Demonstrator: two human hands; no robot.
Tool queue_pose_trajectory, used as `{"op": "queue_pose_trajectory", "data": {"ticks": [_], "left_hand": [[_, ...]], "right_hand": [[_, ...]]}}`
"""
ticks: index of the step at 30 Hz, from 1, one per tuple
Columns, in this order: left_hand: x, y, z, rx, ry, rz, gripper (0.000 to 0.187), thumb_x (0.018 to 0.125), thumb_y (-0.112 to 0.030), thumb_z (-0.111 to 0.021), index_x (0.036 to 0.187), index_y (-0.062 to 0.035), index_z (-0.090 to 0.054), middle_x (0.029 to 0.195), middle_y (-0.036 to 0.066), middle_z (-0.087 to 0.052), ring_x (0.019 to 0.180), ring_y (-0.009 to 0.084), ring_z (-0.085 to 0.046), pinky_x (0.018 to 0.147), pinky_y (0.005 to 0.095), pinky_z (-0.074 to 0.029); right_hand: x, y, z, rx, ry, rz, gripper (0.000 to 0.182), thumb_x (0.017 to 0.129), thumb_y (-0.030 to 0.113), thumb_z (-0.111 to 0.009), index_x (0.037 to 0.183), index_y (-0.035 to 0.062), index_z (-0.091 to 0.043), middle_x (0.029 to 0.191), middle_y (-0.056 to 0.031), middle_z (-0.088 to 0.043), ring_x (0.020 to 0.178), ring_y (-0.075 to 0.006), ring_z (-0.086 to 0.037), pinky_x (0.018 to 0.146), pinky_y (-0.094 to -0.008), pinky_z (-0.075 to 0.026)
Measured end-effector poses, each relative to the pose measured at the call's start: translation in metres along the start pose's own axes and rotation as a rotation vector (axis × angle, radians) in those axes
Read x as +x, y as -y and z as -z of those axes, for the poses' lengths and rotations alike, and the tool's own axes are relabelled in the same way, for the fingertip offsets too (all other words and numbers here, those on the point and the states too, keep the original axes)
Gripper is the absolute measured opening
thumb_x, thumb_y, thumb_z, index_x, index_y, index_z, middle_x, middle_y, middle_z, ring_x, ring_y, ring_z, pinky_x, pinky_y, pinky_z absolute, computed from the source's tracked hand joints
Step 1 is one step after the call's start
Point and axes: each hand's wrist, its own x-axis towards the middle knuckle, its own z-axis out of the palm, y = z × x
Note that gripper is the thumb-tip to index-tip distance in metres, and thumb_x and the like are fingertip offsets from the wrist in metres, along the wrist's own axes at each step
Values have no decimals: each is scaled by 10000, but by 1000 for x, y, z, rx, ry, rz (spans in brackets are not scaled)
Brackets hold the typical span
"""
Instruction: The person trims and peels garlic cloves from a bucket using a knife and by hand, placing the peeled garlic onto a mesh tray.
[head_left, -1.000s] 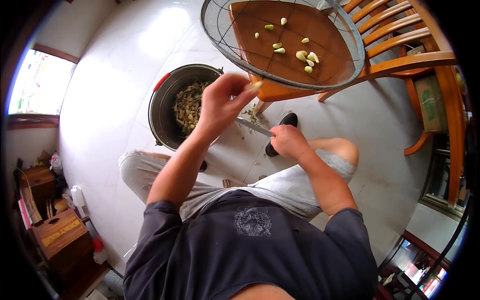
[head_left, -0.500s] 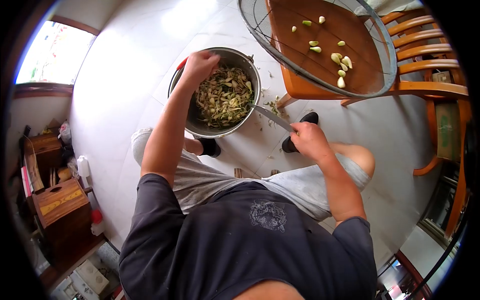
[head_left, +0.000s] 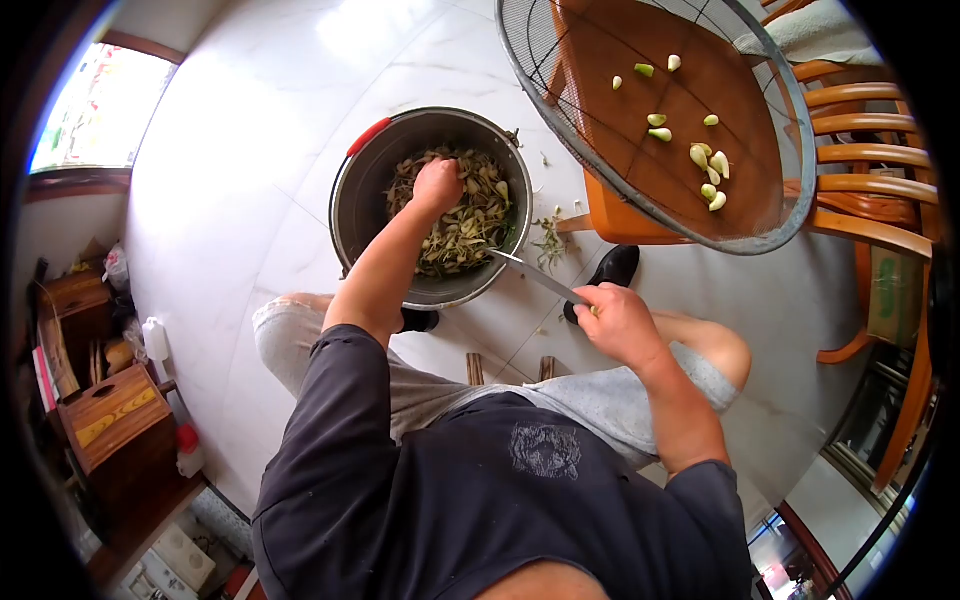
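While the person sits low over the white floor, the left hand (head_left: 438, 186) is down inside the metal pot (head_left: 360, 215), its fingers curled into the heap of garlic cloves and peelings (head_left: 470, 225); whether they already pinch a clove I cannot tell, since the knuckles cover the fingertips. The right hand (head_left: 618, 320) is closed in a fist round the handle of a knife (head_left: 535, 276), whose blade points left toward the near rim of the pot and hangs just above it, apart from the heap.

To my eye the step in hand is picking out the next unpeeled clove. The next move calls for a firm pinch on one clove, lifting it clear of the loose skins, and bringing it to the blade without the blade catching the fingers.

Peeled cloves (head_left: 708, 170) lie scattered on the wire-mesh tray (head_left: 560, 150) that rests on the wooden chair (head_left: 870, 190) at the far right, well apart from both hands.

Much is hard to make out: the knife handle is buried in the fist, the pot's depth beneath the heap is hidden, and the person's own arm masks the near left wall of the pot. A dark shoe (head_left: 612, 268) shows beside the chair leg; the seat under the person is hidden by the body.
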Motion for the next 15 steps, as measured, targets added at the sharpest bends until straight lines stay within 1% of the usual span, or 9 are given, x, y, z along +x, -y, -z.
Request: {"op": "queue_pose_trajectory", "data": {"ticks": [1, 4, 7, 10, 13, 14, 15], "left_hand": [[6, 0, -7, 52, 49, 28, 157, 758, -123, -593, 886, -58, -657, 954, 185, -623, 940, 351, -592, 820, 431, -483], [6, -4, -8, 88, 44, 15, 159, 754, -103, -569, 880, -50, -650, 930, 195, -624, 932, 357, -596, 805, 437, -489], [2, -1, -7, 17, -66, -18, 148, 765, -121, -599, 878, -35, -638, 885, 188, -639, 896, 371, -606, 783, 437, -494], [-15, -5, 8, -295, -167, 90, 167, 793, -150, -647, 887, -13, -627, 815, 148, -659, 789, 300, -638, 706, 392, -512], [-39, -15, 38, -779, -75, 209, 193, 821, -173, -679, 886, -1, -622, 765, 90, -661, 689, 183, -628, 623, 315, -507], [-55, -24, 53, -965, 2, 258, 177, 872, -155, -639, 918, 15, -622, 794, 60, -654, 669, 100, -598, 594, 243, -495], [-68, -30, 58, -1125, 15, 242, 175, 884, -149, -624, 934, 19, -619, 811, 66, -656, 675, 103, -602, 599, 240, -499]], "right_hand": [[2, 1, 0, 0, 1, 2, 240, 814, 181, -576, 1000, 57, -663, 882, -173, -634, 871, -345, -604, 787, -428, -479], [3, 2, 1, -3, 3, 3, 237, 815, 177, -573, 1001, 59, -663, 878, -171, -634, 864, -347, -604, 784, -428, -480], [5, 2, 1, -8, -10, 10, 236, 817, 174, -571, 1001, 60, -662, 877, -171, -633, 859, -350, -605, 781, -430, -481], [3, 0, 0, -2, -53, 13, 238, 819, 173, -568, 1003, 55, -662, 872, -173, -631, 849, -354, -605, 775, -432, -483], [1, 4, 0, 47, -143, 36, 242, 820, 169, -567, 1007, 48, -663, 858, -178, -629, 830, -358, -607, 762, -427, -486], [0, 5, 1, 81, -179, 48, 244, 819, 165, -569, 1011, 47, -663, 853, -180, -628, 822, -361, -608, 752, -421, -488], [-2, 7, 2, 115, -213, 61, 247, 819, 162, -570, 1015, 45, -664, 847, -182, -627, 814, -363, -608, 743, -415, -489]]}}
